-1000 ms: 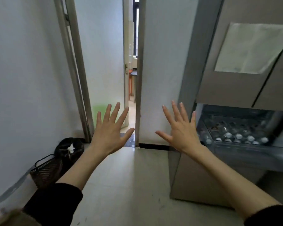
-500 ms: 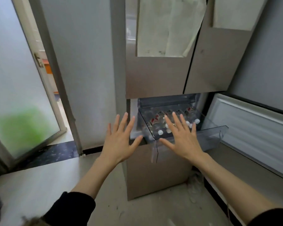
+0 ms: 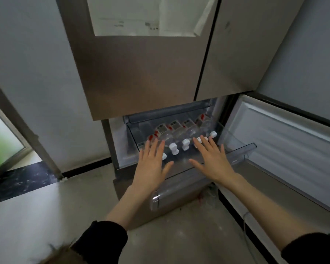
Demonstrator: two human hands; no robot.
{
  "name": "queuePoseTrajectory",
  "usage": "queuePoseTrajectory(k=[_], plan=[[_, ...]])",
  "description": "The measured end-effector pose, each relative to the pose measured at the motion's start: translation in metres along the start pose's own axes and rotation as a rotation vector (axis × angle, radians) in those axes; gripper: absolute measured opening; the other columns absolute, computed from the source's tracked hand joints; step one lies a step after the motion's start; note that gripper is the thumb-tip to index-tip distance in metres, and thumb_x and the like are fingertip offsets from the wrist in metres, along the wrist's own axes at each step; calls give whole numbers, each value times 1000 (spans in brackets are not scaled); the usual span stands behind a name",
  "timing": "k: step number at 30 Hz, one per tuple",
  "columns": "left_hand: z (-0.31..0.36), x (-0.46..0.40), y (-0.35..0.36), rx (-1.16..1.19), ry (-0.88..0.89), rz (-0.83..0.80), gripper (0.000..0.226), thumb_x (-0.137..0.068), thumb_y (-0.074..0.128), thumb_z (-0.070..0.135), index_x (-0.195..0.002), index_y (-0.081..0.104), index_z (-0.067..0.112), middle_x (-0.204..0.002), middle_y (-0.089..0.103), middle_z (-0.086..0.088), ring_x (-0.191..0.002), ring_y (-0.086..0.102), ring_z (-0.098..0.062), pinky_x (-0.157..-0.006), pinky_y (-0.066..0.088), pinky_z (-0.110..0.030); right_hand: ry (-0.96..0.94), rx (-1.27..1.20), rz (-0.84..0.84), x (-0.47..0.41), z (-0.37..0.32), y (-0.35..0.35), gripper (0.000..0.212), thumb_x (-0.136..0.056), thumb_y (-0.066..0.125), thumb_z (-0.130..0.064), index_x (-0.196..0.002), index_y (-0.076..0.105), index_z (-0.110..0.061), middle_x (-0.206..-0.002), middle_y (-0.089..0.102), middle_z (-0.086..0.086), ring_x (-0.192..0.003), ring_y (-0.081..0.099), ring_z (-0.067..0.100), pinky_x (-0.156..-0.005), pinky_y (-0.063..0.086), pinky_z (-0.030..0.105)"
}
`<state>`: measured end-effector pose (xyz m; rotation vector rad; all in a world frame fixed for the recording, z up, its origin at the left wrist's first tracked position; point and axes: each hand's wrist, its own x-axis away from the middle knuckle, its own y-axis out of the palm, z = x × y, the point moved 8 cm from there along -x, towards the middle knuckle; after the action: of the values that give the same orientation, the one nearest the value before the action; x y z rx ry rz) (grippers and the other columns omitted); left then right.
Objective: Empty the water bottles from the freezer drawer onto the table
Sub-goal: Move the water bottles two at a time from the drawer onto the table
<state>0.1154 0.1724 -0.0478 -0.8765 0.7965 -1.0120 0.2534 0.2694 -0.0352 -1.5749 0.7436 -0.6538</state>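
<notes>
None of the water bottles [image 3: 179, 138] has left the freezer drawer [image 3: 234, 155]; they lie just beyond both hands. The left hand [image 3: 151, 166] and right hand [image 3: 211, 162] hover flat-fingered, holding nothing, so every bottle remains to be lifted out, with no worktop in view.

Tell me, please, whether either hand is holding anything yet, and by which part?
Nothing is held: the left hand and right hand are spread open above the water bottles.

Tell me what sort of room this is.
Probably a home kitchen or utility corner. A tall fridge stands against a wall, its freezer drawer pulled out and full of water bottles, beside a glass sliding door.
</notes>
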Motion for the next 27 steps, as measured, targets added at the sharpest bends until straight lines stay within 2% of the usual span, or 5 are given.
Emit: queuePoseTrajectory(k=[8,15,19,25,27], plan=[[-9,-86,56,310,-195,-13,62,-91,51,32,-143,24,12,-150,29,-9,-139,25,-26,-111,22,-33,30,-402,-106,-98,49,33,44,-93,50,-33,-132,44,-13,-115,61,15,-109,56,30,-88,48,41],[-36,-124,120,735,-753,-36,37,-89,56,22,-123,47,10,-112,58,-5,-109,55,-23,-91,42,-28,106,-531,-335,-164,75,88,39,-92,49,-32,-116,54,-1,-91,61,20,-99,60,36,-75,42,31],[-44,-136,137,877,-924,58,27,-89,56,17,-114,51,9,-104,59,-7,-93,57,-22,-79,45,-29,188,-630,-453,-186,71,116,45,-92,50,-38,-116,54,0,-113,62,18,-102,60,32,-76,47,32],[-50,-135,147,1124,-1068,230,12,-85,62,11,-76,56,17,-72,56,-4,-62,52,-14,-45,45,-19,446,-1015,-581,-191,73,139,41,-87,61,-30,-111,57,4,-86,63,13,-69,61,22,-68,55,33],[-56,-128,141,1070,-1090,271,10,-83,66,15,-79,57,15,-73,59,-4,-64,55,-15,-49,49,-20,464,-1053,-590,-189,76,138,40,-85,65,-29,-110,59,0,-88,65,13,-65,59,18,-75,56,35]])
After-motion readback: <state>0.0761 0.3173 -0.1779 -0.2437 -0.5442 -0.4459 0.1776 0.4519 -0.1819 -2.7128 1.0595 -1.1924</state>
